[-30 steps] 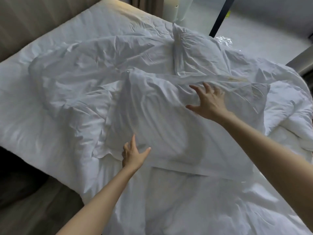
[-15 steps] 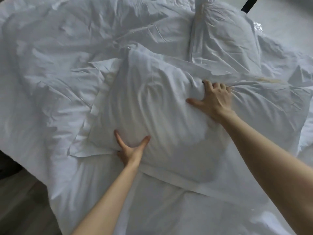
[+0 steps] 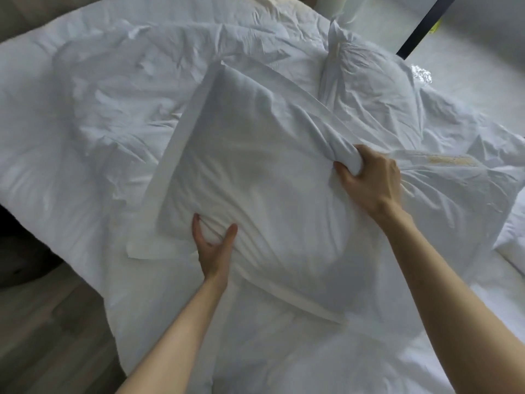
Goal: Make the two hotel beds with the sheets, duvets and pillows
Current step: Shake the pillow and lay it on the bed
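**White pillow gripped at two edges above a rumpled duvet**

White cotton covers nearly everything. The pillow (image 3: 255,180) lies in the middle of the bed, on top of the crumpled duvet (image 3: 113,109). The left hand (image 3: 214,245) pinches a fold of its near edge between thumb and fingers. The right hand (image 3: 369,180) has its fingers curled tight round a bunch of the case at the far right edge. Holding it at opposite edges probably serves to lift it clear so the duvet can be spread.

A second pillow (image 3: 369,81) sits farther off, to the right. The right fingertips are buried in cloth. The sheet under the duvet is hidden, and the second bed cannot be made out. A dark pole (image 3: 420,27) is cut off by the far edge of the view.
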`<action>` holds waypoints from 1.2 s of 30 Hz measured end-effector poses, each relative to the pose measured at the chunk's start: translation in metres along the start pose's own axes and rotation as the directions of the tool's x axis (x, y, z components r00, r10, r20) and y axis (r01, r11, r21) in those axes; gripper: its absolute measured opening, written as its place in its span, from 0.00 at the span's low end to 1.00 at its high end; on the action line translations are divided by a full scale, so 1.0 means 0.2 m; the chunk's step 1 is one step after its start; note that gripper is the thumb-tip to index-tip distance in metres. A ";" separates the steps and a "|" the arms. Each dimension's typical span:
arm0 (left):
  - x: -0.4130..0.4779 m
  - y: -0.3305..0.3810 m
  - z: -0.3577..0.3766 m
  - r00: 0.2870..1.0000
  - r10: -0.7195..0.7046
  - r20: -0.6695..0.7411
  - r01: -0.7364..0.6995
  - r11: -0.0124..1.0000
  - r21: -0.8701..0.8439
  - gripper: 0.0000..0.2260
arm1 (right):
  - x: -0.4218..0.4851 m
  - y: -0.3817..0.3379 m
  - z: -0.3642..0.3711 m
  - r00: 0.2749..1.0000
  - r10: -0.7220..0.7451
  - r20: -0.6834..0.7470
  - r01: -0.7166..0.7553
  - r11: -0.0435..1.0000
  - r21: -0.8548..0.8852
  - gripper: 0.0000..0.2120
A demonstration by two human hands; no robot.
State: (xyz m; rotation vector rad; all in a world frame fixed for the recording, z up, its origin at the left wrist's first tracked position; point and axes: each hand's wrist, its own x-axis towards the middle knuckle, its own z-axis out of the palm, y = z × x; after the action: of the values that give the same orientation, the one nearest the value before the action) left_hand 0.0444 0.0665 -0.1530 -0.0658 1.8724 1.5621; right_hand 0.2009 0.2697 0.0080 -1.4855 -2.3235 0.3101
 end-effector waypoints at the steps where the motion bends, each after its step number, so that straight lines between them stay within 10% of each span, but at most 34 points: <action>1: -0.02 0.06 -0.04 1.000 0.030 0.007 -0.030 0.999 -0.015 0.38 | -0.02 -0.04 -0.06 1.000 0.004 -0.015 -0.004 0.999 0.032 0.11; 17: -0.39 0.89 -1.47 0.863 0.462 -0.206 -0.472 0.882 0.001 0.39 | -0.62 -1.22 -0.48 0.969 -0.198 -0.147 0.241 0.884 0.400 0.17; 26: -0.96 0.73 -2.25 0.741 0.431 -0.515 -0.487 0.873 0.030 0.38 | -1.10 -1.77 -0.49 0.878 -0.471 -0.081 0.433 0.711 0.555 0.19; 36: -1.86 0.26 -2.91 0.494 0.216 -0.842 -0.467 0.883 -0.048 0.37 | -1.90 -2.35 -0.51 0.602 -0.797 0.033 0.561 0.453 0.693 0.18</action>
State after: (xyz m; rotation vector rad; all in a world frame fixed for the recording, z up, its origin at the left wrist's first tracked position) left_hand 0.0325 -0.5743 0.1107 -0.7090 2.4503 2.3506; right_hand -0.0016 -0.2739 0.2053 -0.0644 -2.4810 1.0559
